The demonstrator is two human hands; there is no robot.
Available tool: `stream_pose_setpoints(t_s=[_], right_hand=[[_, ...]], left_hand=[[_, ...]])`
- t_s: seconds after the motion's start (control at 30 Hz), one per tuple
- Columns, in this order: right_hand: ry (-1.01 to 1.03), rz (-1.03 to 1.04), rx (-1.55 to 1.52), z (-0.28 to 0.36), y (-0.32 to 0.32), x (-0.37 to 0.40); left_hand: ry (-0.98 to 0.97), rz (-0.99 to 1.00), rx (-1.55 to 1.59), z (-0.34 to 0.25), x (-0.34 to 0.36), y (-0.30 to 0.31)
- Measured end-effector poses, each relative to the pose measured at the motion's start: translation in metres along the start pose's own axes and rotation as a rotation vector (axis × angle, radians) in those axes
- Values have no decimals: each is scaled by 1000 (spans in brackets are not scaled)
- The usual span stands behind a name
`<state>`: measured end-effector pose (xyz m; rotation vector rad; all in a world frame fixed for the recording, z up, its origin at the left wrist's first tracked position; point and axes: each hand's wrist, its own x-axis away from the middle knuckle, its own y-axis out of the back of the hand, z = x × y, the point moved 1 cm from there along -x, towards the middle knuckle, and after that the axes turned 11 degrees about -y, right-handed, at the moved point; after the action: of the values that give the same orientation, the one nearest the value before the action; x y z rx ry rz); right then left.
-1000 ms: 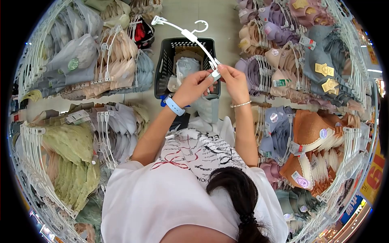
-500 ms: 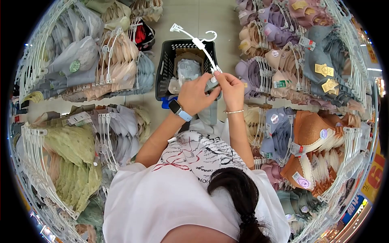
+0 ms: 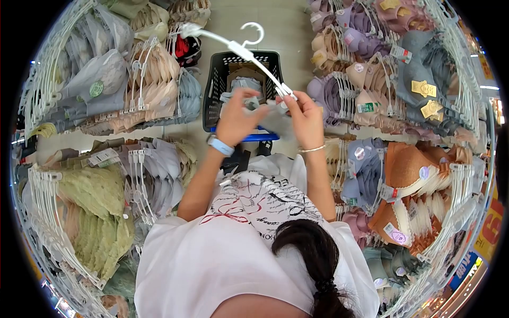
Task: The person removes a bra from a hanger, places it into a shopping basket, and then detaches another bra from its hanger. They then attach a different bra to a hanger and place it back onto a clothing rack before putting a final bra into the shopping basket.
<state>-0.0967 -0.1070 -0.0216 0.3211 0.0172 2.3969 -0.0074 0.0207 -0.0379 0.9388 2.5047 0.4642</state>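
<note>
My right hand (image 3: 306, 119) is closed round the end of a white hanger (image 3: 241, 50), pinching its clip. The hanger slants up and left, its hook standing out near the middle. From the clip end, a grey garment (image 3: 279, 124) hangs between my hands, blurred by motion. My left hand (image 3: 238, 119) is a little to the left of it, slightly blurred, fingers apart and nothing visible in them. Below both hands stands a black shopping basket (image 3: 212, 87) with a cardboard box and grey cloth pieces inside.
Racks of bras line both sides: grey-blue bras (image 3: 101, 79) and green lace bras (image 3: 95, 212) on the left, purple bras (image 3: 323, 93) and orange bras (image 3: 403, 164) on the right. A tiled floor (image 3: 281, 21) runs between the racks.
My left hand has moved away from the hanger's clip, down and left, its fingers opening. The hanger has swung left in my right hand, and the grey garment has shifted upward.
</note>
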Motion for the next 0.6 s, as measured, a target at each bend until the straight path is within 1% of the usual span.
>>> stream_pose_setpoints(t_s=[0.03, 0.07, 0.1, 0.13, 0.17, 0.23, 0.27, 0.3, 0.37, 0.4, 0.47, 0.5, 0.53, 0.57, 0.6], right_hand=[[-2, -5, -3, 3, 6, 0], [29, 46, 73, 11, 15, 0], [58, 99, 151, 20, 22, 1], [43, 128, 171, 32, 27, 5], [43, 127, 170, 41, 32, 7], [12, 166, 97, 56, 41, 12], [16, 199, 51, 66, 45, 16], [19, 198, 56, 75, 49, 20], [21, 222, -28, 86, 57, 28], [38, 221, -56, 86, 62, 30], [22, 193, -49, 83, 76, 31], [5, 176, -46, 80, 82, 32], [1, 126, -34, 77, 87, 33], [-2, 127, -34, 72, 92, 34], [-18, 85, -76, 67, 97, 36]], left_hand=[[58, -86, 113, 21, 1, 7], [105, -160, 272, 57, 5, 16], [318, -231, 384, 67, 2, 28], [390, -236, 436, 94, 6, 36], [390, -235, 436, 118, 10, 35], [653, -64, 408, 159, 19, 23], [755, 28, 564, 170, 22, 13], [802, 131, 782, 171, 21, 4], [930, 154, 879, 171, 27, -13], [928, 162, 881, 165, 29, -16], [837, 279, 1060, 152, 32, -22], [839, 287, 1061, 150, 34, -22], [795, 292, 1043, 148, 36, -20], [752, 292, 1024, 145, 38, -17], [765, 302, 1052, 133, 35, -10]])
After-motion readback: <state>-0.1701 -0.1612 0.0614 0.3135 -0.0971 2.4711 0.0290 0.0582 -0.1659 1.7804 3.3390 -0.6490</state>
